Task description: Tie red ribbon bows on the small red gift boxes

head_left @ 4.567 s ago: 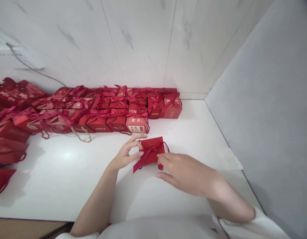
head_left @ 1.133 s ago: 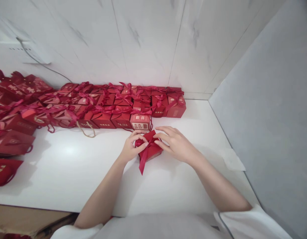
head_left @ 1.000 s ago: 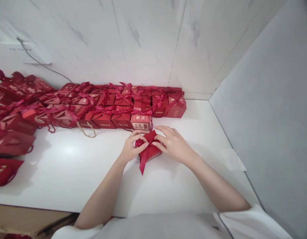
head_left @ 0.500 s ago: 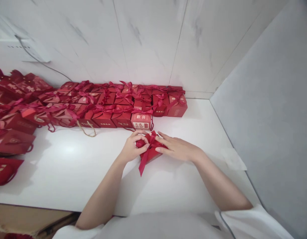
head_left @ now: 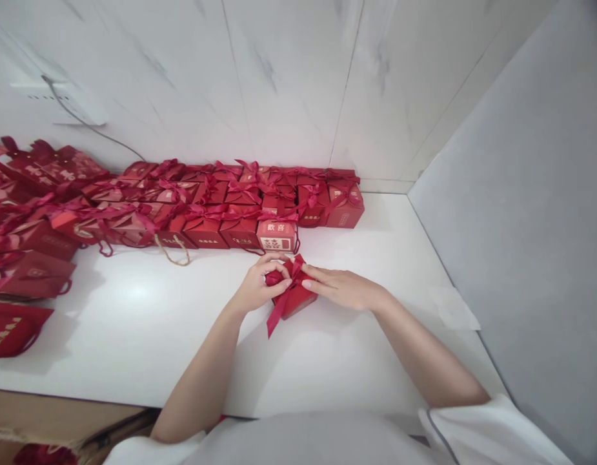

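Note:
A small red gift box (head_left: pixel 298 301) with a dark pink ribbon (head_left: pixel 277 316) tied in a bow sits on the white table. My left hand (head_left: pixel 260 282) is at the box's left side, thumb and index finger curled into a pinch on the bow's left loop. From the right, my right hand (head_left: pixel 345 288) reaches over the box. Its fairly straight fingers and thumb are close together at the bow's right side, and they hide the right loop. One ribbon tail hangs over the front of the box toward me.
Rows of ribboned red gift boxes (head_left: pixel 206 230) stand along the marbled wall, with more red boxes (head_left: pixel 37 274) at the left. A paper-like white piece (head_left: pixel 455 309) lies near the grey panel (head_left: pixel 530 213) on the right. Cardboard (head_left: pixel 51 416) shows below the table's front left edge.
My right hand's fingers have drawn closer together at the bow. The box has turned slightly, and its front ribbon tail has shifted left. My left hand keeps its pinch.

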A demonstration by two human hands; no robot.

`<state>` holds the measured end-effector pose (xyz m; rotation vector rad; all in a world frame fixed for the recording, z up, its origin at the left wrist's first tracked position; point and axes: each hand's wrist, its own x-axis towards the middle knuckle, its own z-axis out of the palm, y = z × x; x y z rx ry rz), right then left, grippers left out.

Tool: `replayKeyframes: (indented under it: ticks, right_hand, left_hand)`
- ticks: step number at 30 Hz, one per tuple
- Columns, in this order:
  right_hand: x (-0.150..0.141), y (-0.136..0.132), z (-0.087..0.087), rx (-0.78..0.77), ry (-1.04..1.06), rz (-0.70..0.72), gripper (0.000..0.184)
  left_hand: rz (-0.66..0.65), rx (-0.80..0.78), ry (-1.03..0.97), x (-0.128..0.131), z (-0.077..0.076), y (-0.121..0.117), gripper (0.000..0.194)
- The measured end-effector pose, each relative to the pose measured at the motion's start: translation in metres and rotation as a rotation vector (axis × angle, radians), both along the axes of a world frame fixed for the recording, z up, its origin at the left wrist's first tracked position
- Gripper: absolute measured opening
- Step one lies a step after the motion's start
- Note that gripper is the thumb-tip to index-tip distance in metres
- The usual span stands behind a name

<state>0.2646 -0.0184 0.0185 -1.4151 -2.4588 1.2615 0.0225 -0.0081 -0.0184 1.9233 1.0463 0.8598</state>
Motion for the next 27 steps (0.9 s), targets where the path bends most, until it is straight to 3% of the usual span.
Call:
replayKeyframes:
  ticks: [6, 9, 14, 21, 27]
  right_hand:
    - [0.008, -0.003, 0.001, 0.064, 0.113, 0.021, 0.066]
    - [0.013, -0.002, 0.003, 0.081, 0.100, 0.020, 0.065]
    - [0.014, -0.002, 0.005, 0.069, 0.085, 0.024, 0.067]
    - [0.012, 0.000, 0.010, 0.017, 0.006, 0.030, 0.067]
    - [0.008, -0.003, 0.011, 0.062, 0.000, 0.059, 0.065]
  left_hand:
    - [0.160, -0.222, -0.358, -0.001, 0.003, 0.001, 0.026]
    - [0.173, -0.212, -0.366, -0.006, 0.003, 0.003, 0.027]
    - [0.056, -0.155, -0.252, -0.008, -0.001, 0.002, 0.031]
    - [0.168, -0.292, -0.324, -0.004, -0.009, 0.006, 0.026]
    - [0.168, -0.345, -0.357, -0.006, -0.009, 0.008, 0.029]
